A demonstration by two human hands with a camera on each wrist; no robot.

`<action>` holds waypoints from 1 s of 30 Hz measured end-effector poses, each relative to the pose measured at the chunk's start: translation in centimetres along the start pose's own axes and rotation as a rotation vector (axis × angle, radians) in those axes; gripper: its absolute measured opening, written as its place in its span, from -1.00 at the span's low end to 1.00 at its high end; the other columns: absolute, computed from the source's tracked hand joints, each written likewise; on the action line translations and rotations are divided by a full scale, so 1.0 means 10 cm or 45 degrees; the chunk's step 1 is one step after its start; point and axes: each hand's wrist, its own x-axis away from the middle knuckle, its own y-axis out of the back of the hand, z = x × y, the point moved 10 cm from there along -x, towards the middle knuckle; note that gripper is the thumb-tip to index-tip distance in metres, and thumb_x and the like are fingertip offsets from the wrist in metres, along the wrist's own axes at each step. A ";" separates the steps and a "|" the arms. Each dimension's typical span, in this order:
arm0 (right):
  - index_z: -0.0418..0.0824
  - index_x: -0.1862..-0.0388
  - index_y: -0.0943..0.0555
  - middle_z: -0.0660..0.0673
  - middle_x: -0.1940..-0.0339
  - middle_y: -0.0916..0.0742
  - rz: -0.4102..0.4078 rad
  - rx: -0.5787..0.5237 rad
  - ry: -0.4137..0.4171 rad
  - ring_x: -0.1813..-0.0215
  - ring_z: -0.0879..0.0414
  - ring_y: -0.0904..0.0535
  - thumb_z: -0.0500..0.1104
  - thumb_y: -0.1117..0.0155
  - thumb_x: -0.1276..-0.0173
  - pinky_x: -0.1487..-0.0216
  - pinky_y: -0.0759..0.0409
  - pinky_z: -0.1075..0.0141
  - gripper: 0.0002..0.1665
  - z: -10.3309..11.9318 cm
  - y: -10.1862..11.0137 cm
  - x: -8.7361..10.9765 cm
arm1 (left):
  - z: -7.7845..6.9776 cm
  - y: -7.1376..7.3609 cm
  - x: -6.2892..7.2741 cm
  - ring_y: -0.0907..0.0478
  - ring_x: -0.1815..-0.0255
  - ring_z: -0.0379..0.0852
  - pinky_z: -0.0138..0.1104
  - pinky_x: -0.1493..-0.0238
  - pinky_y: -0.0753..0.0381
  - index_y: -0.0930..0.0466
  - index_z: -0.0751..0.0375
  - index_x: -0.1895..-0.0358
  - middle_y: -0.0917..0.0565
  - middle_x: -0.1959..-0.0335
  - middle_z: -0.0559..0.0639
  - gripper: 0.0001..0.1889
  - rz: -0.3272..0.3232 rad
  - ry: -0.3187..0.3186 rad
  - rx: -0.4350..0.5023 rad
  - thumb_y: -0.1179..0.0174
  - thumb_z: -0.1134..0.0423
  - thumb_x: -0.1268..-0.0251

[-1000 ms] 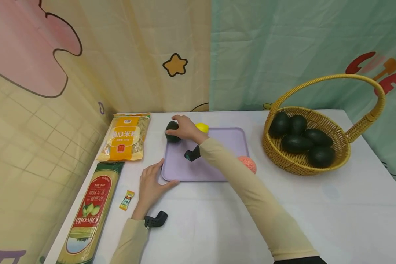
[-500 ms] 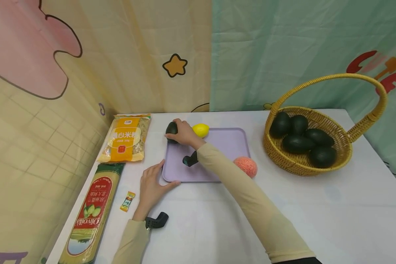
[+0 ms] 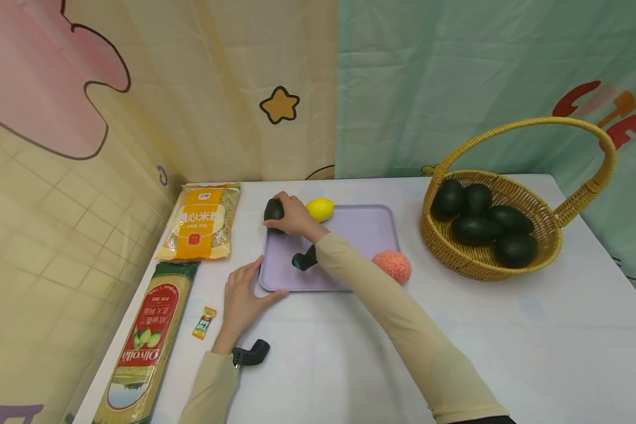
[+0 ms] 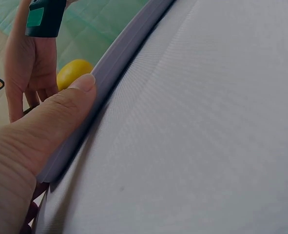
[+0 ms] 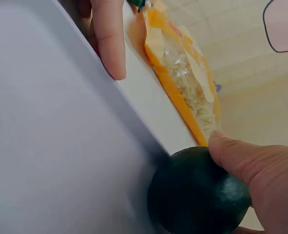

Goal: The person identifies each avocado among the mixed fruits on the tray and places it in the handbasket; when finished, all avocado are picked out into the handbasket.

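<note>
My right hand [image 3: 295,217] holds a dark green avocado [image 3: 273,210] at the far left corner of a lilac tray [image 3: 365,229]. In the right wrist view the thumb presses on the avocado [image 5: 197,192], which sits against the tray's rim; the other fingers are mostly hidden. At the tray's near left corner rests my left hand [image 3: 244,301], thumb along the front rim and fingers spread by the left side. A yellow lemon [image 3: 320,209] lies at the tray's back edge, beside the right hand. On the tray's right side is a rough coral-pink oval thing [image 3: 393,267], partly behind the right sleeve.
To the right stands a wicker basket [image 3: 456,259] with a tall handle and several avocados inside. A bag of pasta [image 3: 198,221], a long spaghetti pack [image 3: 148,335] and a small wrapped sweet [image 3: 204,323] lie on the left. Curtains hang behind the white table [image 3: 509,347].
My right hand has shifted slightly left and closed its fingers and thumb on the avocado, uncovering more of the lemon. The left hand stays at the tray corner.
</note>
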 end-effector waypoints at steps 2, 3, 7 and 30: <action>-0.20 -0.34 -0.27 -0.27 -0.18 -0.49 0.017 0.026 0.021 -0.13 -0.04 -0.42 0.06 -0.35 -0.24 -0.16 -0.40 0.20 -0.21 0.02 0.00 0.02 | 0.00 0.00 0.00 -0.17 -0.27 0.16 0.05 -0.24 -0.11 -0.26 0.16 -0.40 -0.38 -0.27 0.20 -0.01 -0.007 -0.009 0.000 -0.46 -0.17 0.14; -0.20 -0.34 -0.27 -0.27 -0.18 -0.49 0.028 0.038 0.030 -0.12 -0.04 -0.43 0.06 -0.36 -0.24 -0.15 -0.40 0.20 -0.21 0.04 0.00 0.03 | -0.01 0.00 0.00 -0.17 -0.27 0.17 0.05 -0.24 -0.11 -0.26 0.17 -0.40 -0.38 -0.27 0.20 -0.01 -0.009 -0.013 -0.004 -0.46 -0.16 0.14; -0.19 -0.32 -0.30 -0.25 -0.18 -0.51 0.084 0.095 0.078 -0.11 -0.04 -0.44 0.06 -0.37 -0.21 -0.14 -0.41 0.20 -0.21 0.09 -0.02 0.08 | -0.01 0.00 0.00 -0.16 -0.27 0.17 0.04 -0.25 -0.10 -0.26 0.17 -0.40 -0.39 -0.27 0.21 0.00 -0.015 -0.013 -0.006 -0.47 -0.16 0.16; -0.10 -0.25 -0.45 -0.17 -0.14 -0.56 0.132 -0.012 0.198 -0.07 0.01 -0.45 0.10 -0.41 -0.14 0.00 -0.47 0.26 -0.29 0.28 0.15 0.32 | 0.02 -0.02 -0.01 -0.15 -0.28 0.16 0.04 -0.25 -0.11 -0.25 0.15 -0.41 -0.37 -0.28 0.20 0.00 0.011 0.022 -0.004 -0.46 -0.18 0.14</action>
